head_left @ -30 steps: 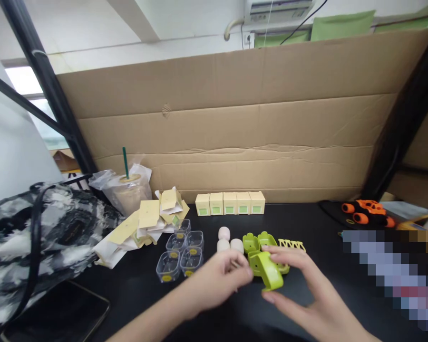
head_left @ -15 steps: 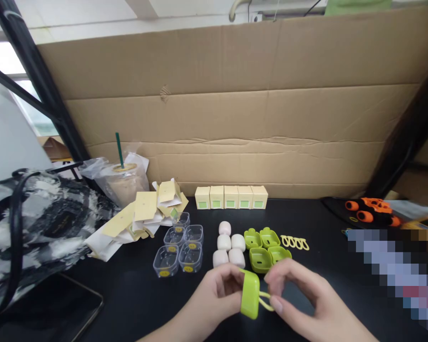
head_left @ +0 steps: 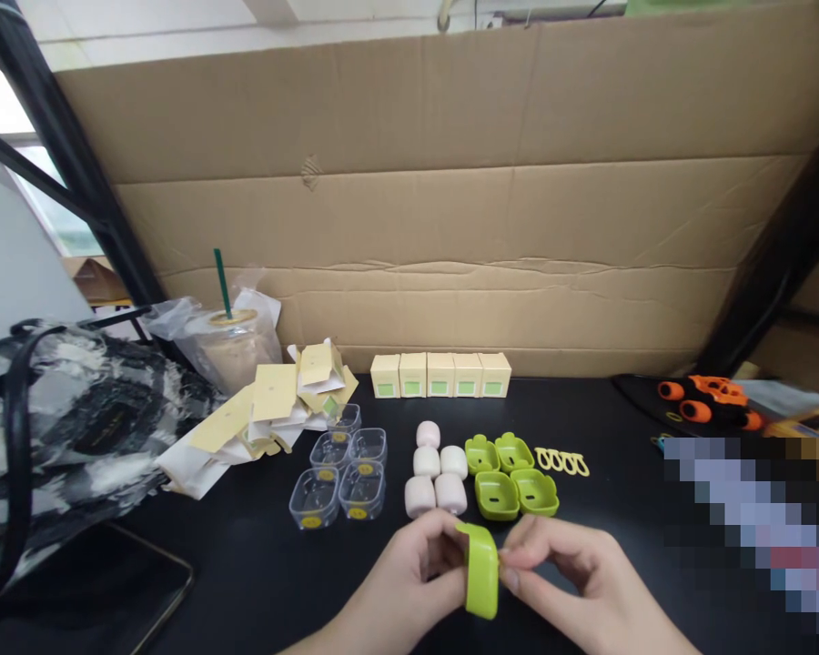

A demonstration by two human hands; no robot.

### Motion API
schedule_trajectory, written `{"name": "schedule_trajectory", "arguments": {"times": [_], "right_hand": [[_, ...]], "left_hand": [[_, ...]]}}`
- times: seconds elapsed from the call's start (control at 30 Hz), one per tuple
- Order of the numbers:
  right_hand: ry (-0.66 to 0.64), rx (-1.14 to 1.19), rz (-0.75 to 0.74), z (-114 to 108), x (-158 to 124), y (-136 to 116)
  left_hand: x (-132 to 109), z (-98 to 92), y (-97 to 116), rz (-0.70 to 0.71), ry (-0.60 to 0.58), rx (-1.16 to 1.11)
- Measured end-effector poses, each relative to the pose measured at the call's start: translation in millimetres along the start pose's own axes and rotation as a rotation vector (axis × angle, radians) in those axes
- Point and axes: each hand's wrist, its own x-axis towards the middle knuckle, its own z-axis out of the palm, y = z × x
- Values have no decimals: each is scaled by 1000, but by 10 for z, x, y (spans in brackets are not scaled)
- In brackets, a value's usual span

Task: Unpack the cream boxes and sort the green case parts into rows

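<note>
- The left hand (head_left: 416, 569) pinches a lime-green case (head_left: 481, 569) by its left side, holding it on edge low over the black table (head_left: 246, 564).
- The right hand (head_left: 573, 573) presses its fingertips against the case's right side.
- Just behind lie four more green cases (head_left: 510, 473), five pale pink pods (head_left: 437, 473), clear tubs (head_left: 341, 473) and yellow rings (head_left: 562, 462).
- Five small cream boxes (head_left: 440, 375) line the cardboard wall (head_left: 450, 209).

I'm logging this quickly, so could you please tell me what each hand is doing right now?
Left hand: closed on the lime-green plastic case.
Right hand: closed on the same case.
</note>
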Motion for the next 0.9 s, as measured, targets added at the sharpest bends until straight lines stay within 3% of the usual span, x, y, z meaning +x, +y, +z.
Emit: {"name": "schedule_trajectory", "arguments": {"times": [0.17, 0.4, 0.53, 0.6, 0.73, 0.9], "right_hand": [[-56, -77, -47, -23, 22, 4], [-100, -626, -601, -141, 44, -96], [-162, -773, -757, -175, 73, -197], [-109, -771, -813, -224, 83, -241], [58, -773, -850, -405, 79, -237], [473, -606, -929, -706, 106, -214]], "left_hand": [[9, 36, 52, 25, 12, -3], [5, 77, 59, 42, -2, 111], [41, 156, 87, 76, -43, 119], [64, 198, 195, 150, -36, 188], [120, 252, 604, 346, -116, 576], [486, 361, 1049, 272, -117, 782]]}}
